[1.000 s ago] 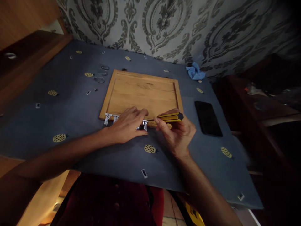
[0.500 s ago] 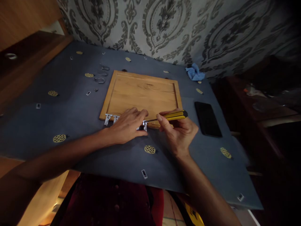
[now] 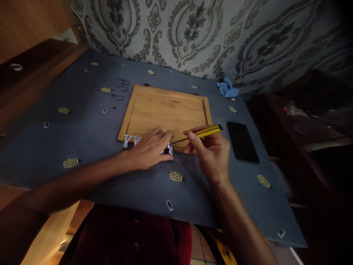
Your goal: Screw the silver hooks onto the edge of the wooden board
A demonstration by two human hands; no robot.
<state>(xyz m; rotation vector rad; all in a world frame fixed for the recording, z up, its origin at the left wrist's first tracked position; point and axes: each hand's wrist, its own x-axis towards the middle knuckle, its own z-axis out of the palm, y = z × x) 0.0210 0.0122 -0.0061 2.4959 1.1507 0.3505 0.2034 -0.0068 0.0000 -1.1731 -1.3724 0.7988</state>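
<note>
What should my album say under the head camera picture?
Left hand at metal fittings along a wooden board, right hand holding a yellow-handled screwdriver.

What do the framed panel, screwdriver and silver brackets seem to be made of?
Framed panel: wood, likely varnished, since grain and dark knot-like marks show under a smooth warm tone.
Screwdriver: handle probably plastic or rubber, in smooth yellow and black; the thin, dark shaft is likely metal.
Silver brackets: likely bare or plated metal, judging by their bright glints.

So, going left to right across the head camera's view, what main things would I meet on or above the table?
Metal loops, left hand, right hand holding a yellow-handled screwdriver, black phone.
</note>
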